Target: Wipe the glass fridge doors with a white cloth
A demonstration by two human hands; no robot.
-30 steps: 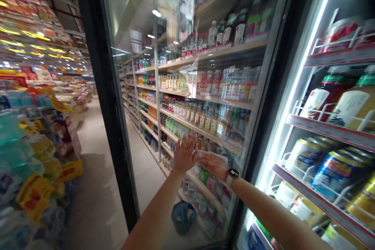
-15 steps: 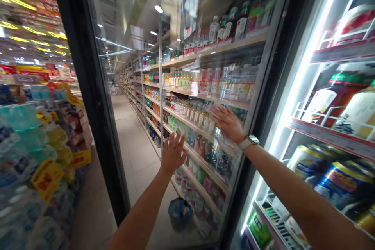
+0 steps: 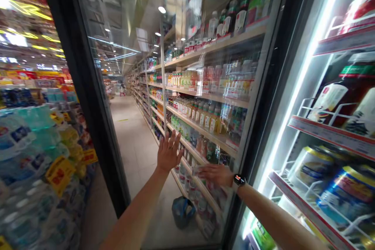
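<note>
A glass cooler door (image 3: 140,187) with a black frame stands swung open before me. My left hand (image 3: 169,151) lies flat against its glass, fingers spread and holding nothing visible. Lower and to the right, my right hand (image 3: 215,174) is stretched out at the glass, palm down, its fingers blurred by motion. A black smartwatch (image 3: 239,179) sits on the right wrist. Shelves of bottles (image 3: 205,119) show in the pane behind both hands; whether seen through or reflected, I cannot tell.
At the right is the lit cooler with wire-fronted shelves (image 3: 336,134), holding dark bottles and blue cans (image 3: 348,193). Wrapped water bottles (image 3: 17,136) are stacked at the left, with yellow price signs (image 3: 60,174). A dark bucket-like container (image 3: 183,213) shows low in the glass.
My right hand has swept down and slightly left across the glass. My left hand stays spread on the pane, almost in place. The view has shifted a little.
</note>
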